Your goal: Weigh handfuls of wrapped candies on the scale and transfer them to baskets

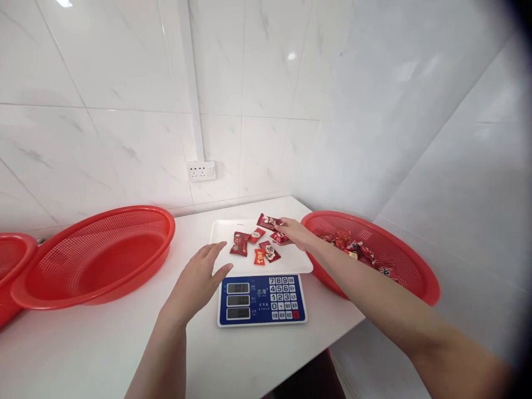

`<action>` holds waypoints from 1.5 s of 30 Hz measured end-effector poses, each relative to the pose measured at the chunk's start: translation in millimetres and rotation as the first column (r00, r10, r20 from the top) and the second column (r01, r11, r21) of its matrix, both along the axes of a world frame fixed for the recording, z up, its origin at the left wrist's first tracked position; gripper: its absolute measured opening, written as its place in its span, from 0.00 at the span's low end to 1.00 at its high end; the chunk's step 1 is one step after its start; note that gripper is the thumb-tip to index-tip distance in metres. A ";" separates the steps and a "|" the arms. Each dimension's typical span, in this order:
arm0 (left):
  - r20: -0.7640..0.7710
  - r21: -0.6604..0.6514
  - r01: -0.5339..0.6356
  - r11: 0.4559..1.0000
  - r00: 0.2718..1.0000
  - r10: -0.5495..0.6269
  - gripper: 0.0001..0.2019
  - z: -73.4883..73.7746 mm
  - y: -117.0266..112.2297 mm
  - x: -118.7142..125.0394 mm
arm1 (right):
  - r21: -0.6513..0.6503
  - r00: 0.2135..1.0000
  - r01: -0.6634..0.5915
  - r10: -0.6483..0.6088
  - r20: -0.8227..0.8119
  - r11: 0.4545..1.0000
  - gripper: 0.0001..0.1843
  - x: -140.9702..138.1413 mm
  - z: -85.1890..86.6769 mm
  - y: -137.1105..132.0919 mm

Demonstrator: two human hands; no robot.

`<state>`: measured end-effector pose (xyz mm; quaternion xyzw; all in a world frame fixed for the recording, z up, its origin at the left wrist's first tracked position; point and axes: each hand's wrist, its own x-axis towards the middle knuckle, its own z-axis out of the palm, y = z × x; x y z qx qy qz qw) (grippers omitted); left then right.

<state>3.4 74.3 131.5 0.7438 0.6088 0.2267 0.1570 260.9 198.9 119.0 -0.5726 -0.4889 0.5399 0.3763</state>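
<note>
Bright, even light leaves small glare spots on the tiled wall (220,66), while the right-hand corners blur into black.

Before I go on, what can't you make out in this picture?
Head view: one end of the held packet, covered by the right hand.
Head view: part of the right basket and its packets, behind the right forearm.
Head view: the left side of the leftmost basket, cut off by the picture edge.
Head view: fine print on the scale, too small.
</note>
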 end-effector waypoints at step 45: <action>-0.023 0.050 0.051 0.997 0.998 -0.050 0.26 1.7 -3.6 -2.3 | 0.349 0.641 -0.544 0.110 0.759 0.763 0.17 -7.1 -16.5 -22.1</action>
